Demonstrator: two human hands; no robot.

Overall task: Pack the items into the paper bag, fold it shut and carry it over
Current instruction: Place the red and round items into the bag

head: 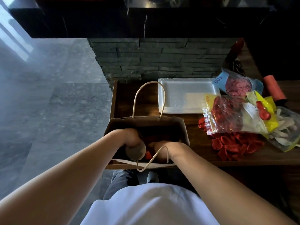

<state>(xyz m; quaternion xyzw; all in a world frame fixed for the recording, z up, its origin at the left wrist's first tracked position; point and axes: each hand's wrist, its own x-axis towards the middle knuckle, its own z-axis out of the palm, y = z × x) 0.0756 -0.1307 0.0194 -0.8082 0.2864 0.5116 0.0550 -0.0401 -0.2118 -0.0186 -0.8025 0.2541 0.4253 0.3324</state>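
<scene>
The brown paper bag [146,122] is seen standing open at the near left corner of the dark wooden surface [201,150], both hands sunk inside its mouth. The left hand [131,138] is wrapped around a grey cylindrical roll [135,151] whose round end faces up; what kind of roll it is cannot be made out. The right hand [164,149] is lowered beside it with the fingers hidden in shadow, so whether it is closed on anything cannot be told. Something red is glimpsed between the two hands at the bag's bottom.

Much is left unpacked to the right: a clear packet of red balloons [227,114], a blue-labelled packet of pink balloons [238,86], a yellow-edged packet of pale balloons [282,127], a loose heap of red balloons [235,143], a red spool [274,89] and a white foam tray [186,96].

Several risks are judged from here. The bag sits at the surface's edge, so an outward tug while the hands are withdrawn could tip it to the floor. The near handle [152,158] lies looped over the right wrist and may be snagged as that hand is lifted. The loose balloons could be scattered or dropped when gathered. If the packets are stuffed in without order, too little paper may be left at the top for folding.
</scene>
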